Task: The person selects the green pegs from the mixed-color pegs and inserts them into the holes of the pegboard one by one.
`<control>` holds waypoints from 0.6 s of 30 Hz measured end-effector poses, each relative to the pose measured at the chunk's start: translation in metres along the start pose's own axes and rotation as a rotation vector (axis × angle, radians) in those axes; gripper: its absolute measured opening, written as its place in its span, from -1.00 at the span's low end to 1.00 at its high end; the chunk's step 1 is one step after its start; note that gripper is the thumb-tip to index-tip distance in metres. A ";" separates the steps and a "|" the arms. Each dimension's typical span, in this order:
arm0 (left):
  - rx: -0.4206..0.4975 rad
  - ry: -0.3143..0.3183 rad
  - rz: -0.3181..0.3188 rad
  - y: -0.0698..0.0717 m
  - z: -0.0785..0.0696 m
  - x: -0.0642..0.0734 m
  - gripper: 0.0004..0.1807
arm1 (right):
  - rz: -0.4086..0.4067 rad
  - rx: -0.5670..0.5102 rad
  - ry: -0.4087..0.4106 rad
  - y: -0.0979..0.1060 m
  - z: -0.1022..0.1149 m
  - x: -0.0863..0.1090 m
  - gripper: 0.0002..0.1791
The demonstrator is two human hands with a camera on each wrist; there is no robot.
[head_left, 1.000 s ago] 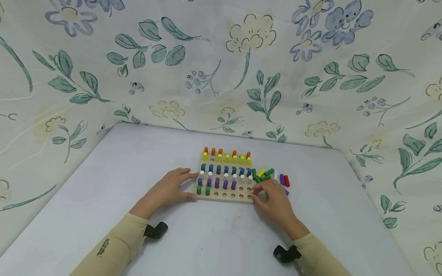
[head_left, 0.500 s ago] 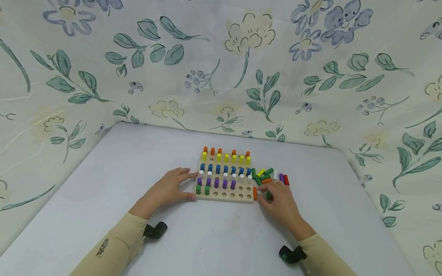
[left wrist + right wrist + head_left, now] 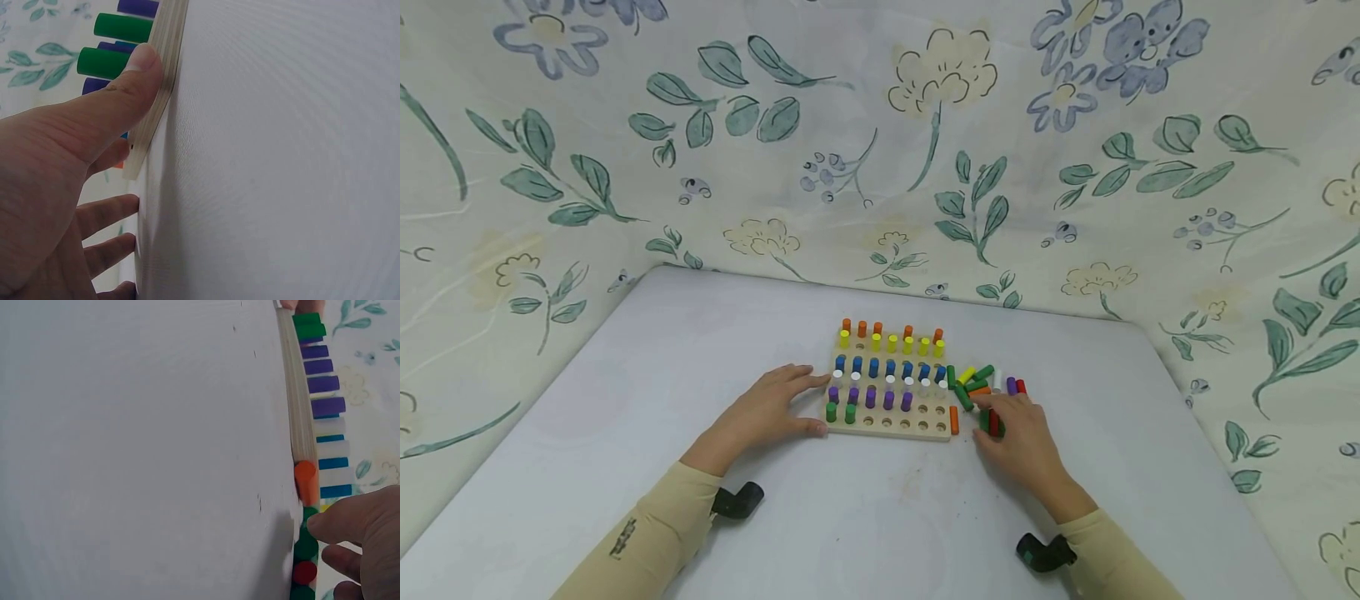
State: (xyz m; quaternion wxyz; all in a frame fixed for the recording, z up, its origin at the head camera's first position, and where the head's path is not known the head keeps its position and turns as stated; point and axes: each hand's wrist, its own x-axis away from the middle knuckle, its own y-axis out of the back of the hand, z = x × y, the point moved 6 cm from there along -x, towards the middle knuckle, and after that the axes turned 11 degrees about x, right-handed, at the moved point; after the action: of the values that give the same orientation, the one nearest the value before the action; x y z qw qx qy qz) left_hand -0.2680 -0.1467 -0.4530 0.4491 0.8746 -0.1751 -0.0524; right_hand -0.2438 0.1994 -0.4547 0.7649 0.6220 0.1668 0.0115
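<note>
1. Left hand (image 3: 772, 408): thumb and index spread wide, fingers mostly straight. Thumb presses the near left corner of the pegboard (image 3: 896, 427); index touches its left edge further back. Left wrist view puts the thumb tip right by a green peg, other fingers fanned out past the board.
2. Right hand (image 3: 1021, 435): over the loose pegs, right of the board. Moderate gap between thumb and index, fingers slightly bent; none pinched as far as I can see. Right wrist view has the thumb tip overlapping a loose green peg (image 3: 984, 420); contact or just in front, can't tell.
3. Red peg (image 3: 995, 422) lies under that hand, next to the green one, partly covered by the fingers.
4. Board: flat on the white tabletop (image 3: 850, 517), between the hands. Near row has two upright green pegs at its left end, holes showing to their right. Behind it: purple, white, blue, yellow and orange rows, in that order.
5. Orange peg (image 3: 954, 420): lying down, just beside the board's near right corner, left of the right hand's fingertips.
6. Loose pile beyond the right hand: green, yellow, orange, white, purple and red pegs, all lying beside the board's right edge.
</note>
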 end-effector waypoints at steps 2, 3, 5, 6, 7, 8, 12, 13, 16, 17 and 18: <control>0.002 -0.001 0.000 0.000 0.000 0.000 -0.06 | 0.002 0.004 -0.005 0.001 -0.001 0.001 -0.46; 0.002 -0.003 0.000 0.000 0.000 0.000 -0.07 | 0.000 0.006 -0.004 0.002 -0.002 0.001 -0.46; 0.004 -0.002 0.000 0.000 0.001 0.000 -0.06 | 0.001 0.012 -0.004 0.003 -0.003 0.002 -0.45; 0.005 -0.002 0.000 0.000 0.001 0.000 -0.06 | -0.002 0.017 0.000 0.003 -0.003 0.002 -0.45; 0.006 -0.003 0.000 0.000 0.001 0.000 -0.06 | -0.004 0.020 0.004 0.003 -0.004 0.002 -0.45; 0.006 -0.004 0.000 0.000 0.001 0.000 -0.06 | -0.008 0.023 0.008 0.003 -0.004 0.002 -0.45; 0.006 -0.004 0.001 -0.001 0.002 -0.001 -0.06 | -0.017 0.030 0.014 0.002 -0.005 0.002 -0.46; 0.005 -0.004 0.001 -0.001 0.002 -0.001 -0.06 | -0.018 0.030 0.014 0.002 -0.004 0.002 -0.46; 0.005 -0.004 0.002 -0.001 0.002 -0.001 -0.06 | -0.013 0.025 0.008 0.002 -0.004 0.002 -0.47; 0.006 -0.004 0.002 -0.001 0.002 -0.001 -0.06 | -0.007 0.022 0.004 0.002 -0.005 0.002 -0.47; 0.007 -0.003 0.003 -0.001 0.002 0.000 -0.06 | 0.002 0.018 -0.003 0.001 -0.005 0.002 -0.46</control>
State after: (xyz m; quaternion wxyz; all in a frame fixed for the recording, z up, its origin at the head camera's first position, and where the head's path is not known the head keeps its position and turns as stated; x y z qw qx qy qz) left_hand -0.2688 -0.1480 -0.4551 0.4460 0.8757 -0.1773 -0.0526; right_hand -0.2427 0.2050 -0.4551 0.7596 0.6290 0.1653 0.0099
